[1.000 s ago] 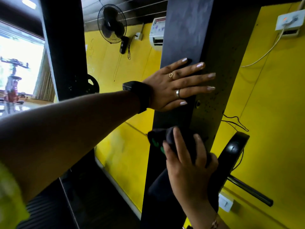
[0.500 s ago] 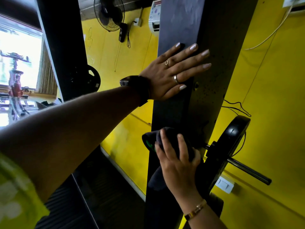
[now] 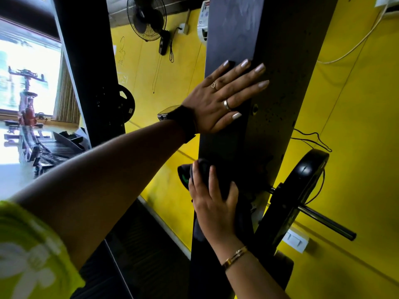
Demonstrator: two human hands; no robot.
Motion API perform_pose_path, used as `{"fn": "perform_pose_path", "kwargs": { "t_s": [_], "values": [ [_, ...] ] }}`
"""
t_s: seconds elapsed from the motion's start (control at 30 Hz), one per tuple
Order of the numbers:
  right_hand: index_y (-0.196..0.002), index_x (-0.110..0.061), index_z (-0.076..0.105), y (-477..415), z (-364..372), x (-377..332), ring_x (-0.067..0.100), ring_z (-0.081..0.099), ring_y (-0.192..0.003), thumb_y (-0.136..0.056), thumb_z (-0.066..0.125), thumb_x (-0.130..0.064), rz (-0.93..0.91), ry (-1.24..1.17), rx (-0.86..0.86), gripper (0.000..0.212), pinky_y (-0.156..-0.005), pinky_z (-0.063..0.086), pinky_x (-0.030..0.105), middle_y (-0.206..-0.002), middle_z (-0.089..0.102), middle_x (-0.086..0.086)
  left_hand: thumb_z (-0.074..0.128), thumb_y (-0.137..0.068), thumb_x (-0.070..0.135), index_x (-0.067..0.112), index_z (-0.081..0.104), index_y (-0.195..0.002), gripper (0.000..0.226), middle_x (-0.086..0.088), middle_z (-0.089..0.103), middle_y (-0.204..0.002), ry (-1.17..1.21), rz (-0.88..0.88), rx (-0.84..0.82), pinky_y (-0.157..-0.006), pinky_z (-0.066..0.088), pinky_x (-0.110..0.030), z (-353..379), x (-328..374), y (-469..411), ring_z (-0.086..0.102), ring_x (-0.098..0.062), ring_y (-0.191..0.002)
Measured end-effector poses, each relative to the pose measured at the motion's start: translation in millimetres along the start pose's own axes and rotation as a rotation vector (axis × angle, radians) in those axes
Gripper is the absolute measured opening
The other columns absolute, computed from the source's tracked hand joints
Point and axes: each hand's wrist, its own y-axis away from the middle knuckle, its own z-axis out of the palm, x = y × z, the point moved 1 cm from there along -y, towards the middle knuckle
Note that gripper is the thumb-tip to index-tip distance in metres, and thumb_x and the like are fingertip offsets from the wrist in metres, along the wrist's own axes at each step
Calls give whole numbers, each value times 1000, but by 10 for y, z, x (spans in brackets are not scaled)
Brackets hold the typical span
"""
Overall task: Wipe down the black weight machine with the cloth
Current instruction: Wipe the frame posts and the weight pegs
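Left hand [image 3: 218,100], fingers spread flat, steadies the black post [image 3: 280,61] — at its six o'clock the right hand [image 3: 213,206] curls round a cloth [image 3: 184,172] to wipe it.

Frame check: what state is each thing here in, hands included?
left hand: flat, fingers straight, resting on the black upright.
right hand: fingers curved over the cloth, pressing it to the black upright.
cloth: bunched under the right hand.
weight plate: loaded on its peg.
wall fan: mounted; cannot tell if running.
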Motion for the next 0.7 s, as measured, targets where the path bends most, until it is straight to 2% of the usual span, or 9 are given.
{"fn": "perform_pose_path", "kwargs": {
  "t_s": [0.07, 0.17, 0.23, 0.37, 0.5, 0.6, 0.63, 0.7],
  "values": [
    [-140, -24, 45, 297, 13, -12, 29, 30, -134, -83, 66, -28, 16, -33, -55, 61, -96, 29, 61, -157, 20, 1, 9, -103, 41, 16, 6, -151, 55, -18, 25, -148, 24, -29, -1, -120, 4, -40, -7, 16, -4, -9, -12, -147],
    [-138, -29, 43, 557, 0, 26, 32, 31, -132, -87, 54, -22, 65, -80, -86, 53, -93, 30, 61, -158, 10, 1, 8, -102, 43, 23, -3, -153, 56, -19, 23, -149, 46, -64, -3, -120, 4, -41, 6, 65, 18, -10, -12, -147],
    [-134, -31, 43, 497, -32, 94, 35, 32, -128, -88, 48, -24, 124, -113, -51, 47, -90, 31, 57, -156, 11, 1, 8, -102, 45, 25, -8, -153, 57, -19, 22, -149, 63, -95, 1, -120, 5, -42, 34, 124, 56, -10, -12, -147],
    [-131, -30, 47, 60, -137, 214, 38, 32, -127, -90, 53, -29, 207, -126, 38, 41, -88, 32, 54, -153, 22, 3, 9, -101, 47, 25, -7, -153, 58, -15, 22, -152, 84, -146, 12, -120, 8, -44, 91, 220, 138, -8, -14, -148],
    [-127, -30, 58, -174, -119, 208, 37, 32, -129, -89, 58, -30, 143, -77, 45, 38, -90, 32, 54, -150, 29, 0, 8, -101, 48, 26, -8, -153, 59, 4, 2, -161, 112, -159, 19, -120, 6, -44, 98, 229, 164, -8, -15, -148],
    [-129, -27, 57, -32, -27, 148, 34, 33, -130, -94, 50, -26, 70, -48, 53, 35, -92, 33, 54, -150, 30, 0, 9, -101, 48, 25, -8, -153, 59, -13, 17, -156, 123, -199, 31, -120, 8, -45, 126, 278, 189, -7, -14, -148],
    [-129, -27, 56, 53, -15, 139, 33, 32, -130, -95, 47, -25, 42, -60, 39, 35, -92, 32, 55, -151, 30, 0, 9, -101, 48, 25, -7, -153, 59, -13, 20, -154, 129, -209, 37, -120, 10, -45, 132, 291, 198, -7, -14, -148],
    [-128, -26, 53, 252, -14, 141, 33, 32, -130, -94, 44, -22, 8, -85, -10, 35, -92, 31, 56, -152, 29, -1, 10, -102, 47, 26, -7, -153, 59, -1, 13, -158, 135, -212, 49, -120, 12, -46, 141, 301, 215, -5, -15, -148]
  ]
}}
